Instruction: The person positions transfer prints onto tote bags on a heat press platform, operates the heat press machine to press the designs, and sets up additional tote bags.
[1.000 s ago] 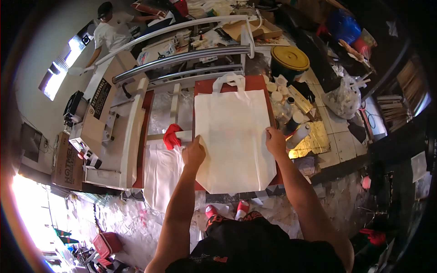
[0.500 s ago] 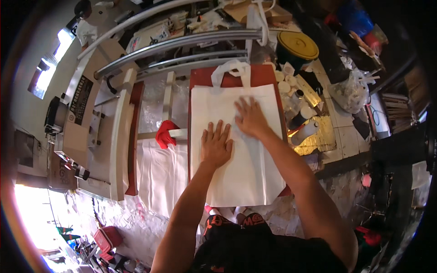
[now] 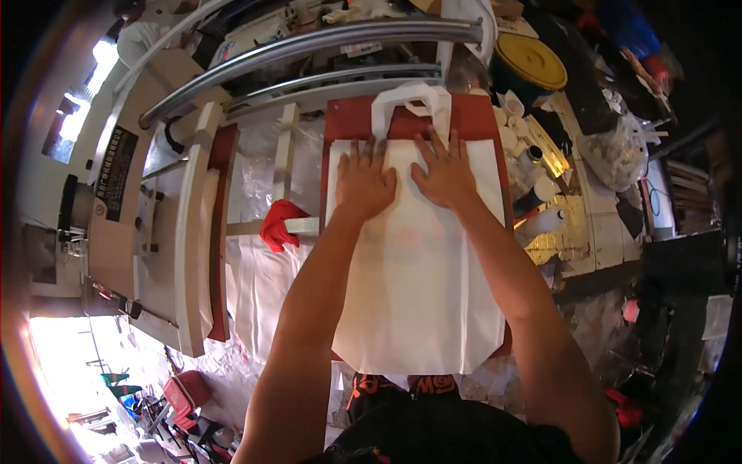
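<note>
A white fabric tote bag lies flat on a dark red board. Its looped white handles stick out past the top edge over the bare red strip. My left hand presses flat on the upper left of the bag, fingers stretched toward the far edge. To its right my right hand rests the same way, fingers spread just below the handle. Neither hand grips anything. The bag's bottom corners look slanted, and it hangs near my body.
A red cloth hangs on a pale frame bar left of the board. Metal rails cross beyond it. At the right stand a yellow-lidded bucket, several bottles and a clear plastic bag. A person in white is at the far left.
My left hand has slid up the bag to near its top edge. My right hand has also moved a little up, now level with the left. The view has shifted slightly.
</note>
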`<control>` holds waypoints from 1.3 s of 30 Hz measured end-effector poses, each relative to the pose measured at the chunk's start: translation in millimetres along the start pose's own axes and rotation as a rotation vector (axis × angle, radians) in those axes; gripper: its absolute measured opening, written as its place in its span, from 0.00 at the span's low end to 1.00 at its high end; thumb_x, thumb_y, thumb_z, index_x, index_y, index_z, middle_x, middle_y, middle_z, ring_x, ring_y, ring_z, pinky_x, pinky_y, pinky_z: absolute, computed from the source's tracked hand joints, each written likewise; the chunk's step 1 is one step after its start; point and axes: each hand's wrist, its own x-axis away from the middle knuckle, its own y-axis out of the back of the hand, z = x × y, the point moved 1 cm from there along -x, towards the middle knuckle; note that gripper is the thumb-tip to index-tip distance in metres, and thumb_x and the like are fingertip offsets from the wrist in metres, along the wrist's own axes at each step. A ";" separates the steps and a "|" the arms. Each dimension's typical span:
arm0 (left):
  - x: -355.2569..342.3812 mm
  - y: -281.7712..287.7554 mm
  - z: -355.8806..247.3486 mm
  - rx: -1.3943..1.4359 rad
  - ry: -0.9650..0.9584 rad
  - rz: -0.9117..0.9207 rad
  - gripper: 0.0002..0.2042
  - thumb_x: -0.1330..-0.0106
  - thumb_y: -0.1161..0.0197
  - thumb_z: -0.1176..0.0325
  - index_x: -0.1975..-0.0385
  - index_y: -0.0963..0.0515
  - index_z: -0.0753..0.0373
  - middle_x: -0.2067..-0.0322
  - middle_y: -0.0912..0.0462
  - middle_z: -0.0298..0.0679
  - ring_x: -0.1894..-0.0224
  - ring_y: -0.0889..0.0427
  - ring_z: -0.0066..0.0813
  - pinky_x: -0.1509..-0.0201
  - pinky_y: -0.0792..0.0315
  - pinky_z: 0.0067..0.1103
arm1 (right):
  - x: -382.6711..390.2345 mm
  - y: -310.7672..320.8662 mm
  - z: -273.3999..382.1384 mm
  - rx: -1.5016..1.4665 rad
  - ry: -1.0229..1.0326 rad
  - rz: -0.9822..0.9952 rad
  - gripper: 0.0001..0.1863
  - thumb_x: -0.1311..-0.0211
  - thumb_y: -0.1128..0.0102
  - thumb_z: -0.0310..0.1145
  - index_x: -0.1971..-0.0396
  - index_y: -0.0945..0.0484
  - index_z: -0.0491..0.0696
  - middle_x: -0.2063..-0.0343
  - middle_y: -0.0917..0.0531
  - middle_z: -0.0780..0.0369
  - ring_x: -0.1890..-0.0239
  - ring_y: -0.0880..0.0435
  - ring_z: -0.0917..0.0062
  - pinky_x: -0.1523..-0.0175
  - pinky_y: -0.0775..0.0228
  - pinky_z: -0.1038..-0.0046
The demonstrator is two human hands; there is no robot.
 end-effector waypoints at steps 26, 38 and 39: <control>134.5 60.5 -71.9 0.078 -0.132 0.273 0.26 0.24 0.62 0.56 0.27 0.47 0.50 0.25 0.50 0.36 0.24 0.54 0.47 0.24 0.56 0.42 | 209.6 57.6 -7.8 0.018 0.002 -0.025 0.32 0.30 0.52 0.45 0.30 0.40 0.48 0.27 0.45 0.56 0.25 0.52 0.53 0.27 0.60 0.44; 280.8 128.0 -42.1 0.512 0.489 -0.093 0.28 0.38 0.37 0.65 0.38 0.32 0.65 0.49 0.25 0.55 0.46 0.25 0.54 0.43 0.29 0.39 | 336.0 70.6 -8.0 -0.791 -0.468 -0.261 0.35 0.46 0.29 0.40 0.43 0.32 0.37 0.51 0.25 0.47 0.46 0.27 0.51 0.42 0.33 0.56; 282.2 128.8 -45.6 0.507 0.491 -0.100 0.28 0.38 0.37 0.65 0.38 0.32 0.65 0.49 0.25 0.55 0.46 0.25 0.54 0.43 0.29 0.39 | 336.3 67.5 -1.3 -0.626 -0.430 -0.285 0.37 0.47 0.28 0.42 0.42 0.33 0.37 0.52 0.25 0.47 0.46 0.27 0.51 0.41 0.33 0.55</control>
